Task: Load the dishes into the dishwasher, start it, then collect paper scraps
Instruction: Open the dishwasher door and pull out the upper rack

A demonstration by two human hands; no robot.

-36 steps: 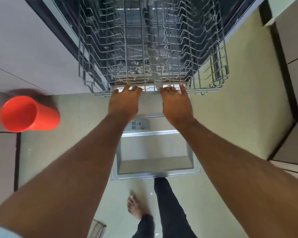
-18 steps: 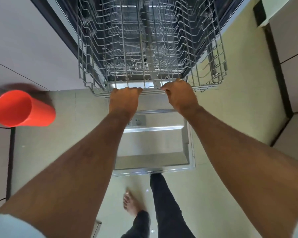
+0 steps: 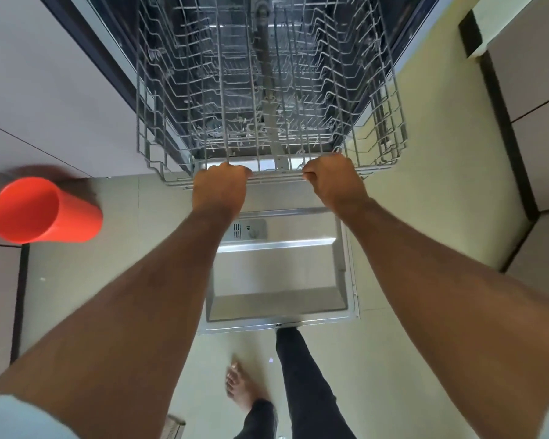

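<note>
Now both hands, left [image 3: 220, 188] and right [image 3: 332, 180], have fingers curled tight over the front edge of the wire rack [image 3: 267, 90], drawn out above the open door [image 3: 279, 274]. Left of the fingers, well apart, an orange cup [image 3: 45, 210] stands on the counter edge.

Pale tiled floor [image 3: 425, 217], grey cabinet fronts [image 3: 45, 90], dark plinth [image 3: 504, 122]

Tabletop [image 3: 45, 99], pale, at left: one orange cup [image 3: 45, 210] upright near its front edge. Floor [image 3: 425, 217], light tile: bare foot [image 3: 240, 388] planted beside the open dishwasher door [image 3: 279, 274].
</note>
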